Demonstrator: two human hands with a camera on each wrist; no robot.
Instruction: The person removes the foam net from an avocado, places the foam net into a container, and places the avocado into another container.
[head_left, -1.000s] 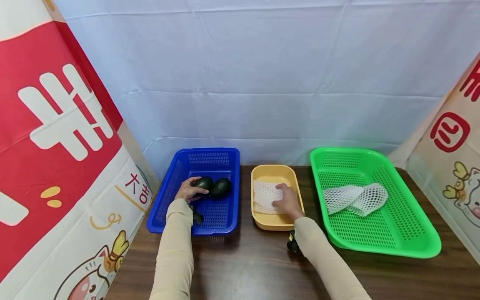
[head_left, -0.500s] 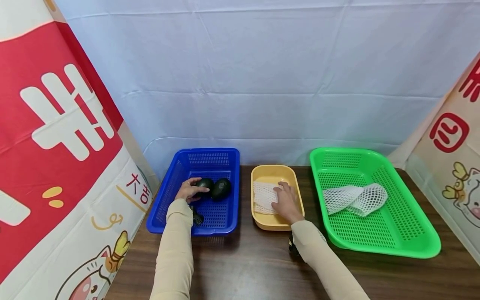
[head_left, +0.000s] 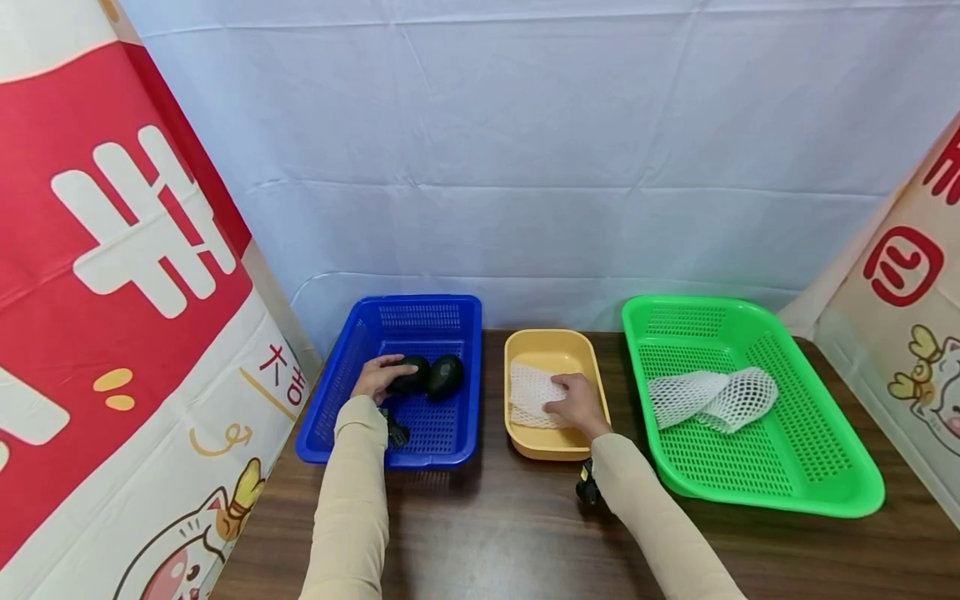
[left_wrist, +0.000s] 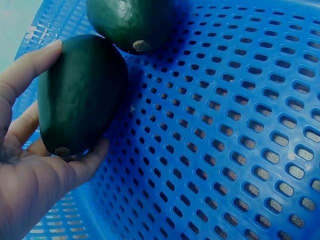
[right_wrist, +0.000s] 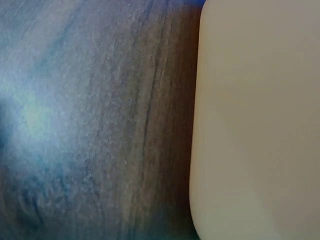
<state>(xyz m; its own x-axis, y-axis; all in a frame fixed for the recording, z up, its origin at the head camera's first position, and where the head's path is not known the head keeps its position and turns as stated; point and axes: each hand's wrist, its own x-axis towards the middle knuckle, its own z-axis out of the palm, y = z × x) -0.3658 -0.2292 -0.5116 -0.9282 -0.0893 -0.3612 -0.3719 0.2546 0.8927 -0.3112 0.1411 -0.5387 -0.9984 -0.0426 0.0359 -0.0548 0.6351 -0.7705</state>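
My left hand (head_left: 378, 377) is in the blue basket (head_left: 315, 433), gripping a dark green avocado (left_wrist: 82, 95) between thumb and fingers, stem end towards the palm. Beside it lies a second avocado (head_left: 445, 377), which shows at the top of the left wrist view with its stem scar visible. Over the yellow tray (head_left: 551, 337), my right hand (head_left: 581, 407) pinches the edge of a white foam net sleeve (head_left: 534, 390) with thumb and fingers. Part of the sleeve is hidden under that hand. The right wrist view shows only the tray's pale outer wall (right_wrist: 260, 120) and the tabletop.
To the right stands a large green basket (head_left: 832, 442) with white foam nets (head_left: 738, 398) lying in it. All three containers sit on a dark wooden table (head_left: 480, 533). A pale cloth (head_left: 480, 167) hangs behind, and printed cloths flank both sides.
My right hand's fingers, spread over the foam net half a second ago, now draw together on it. My left fingers have shifted slightly on the avocado. The head view has turned slightly left.
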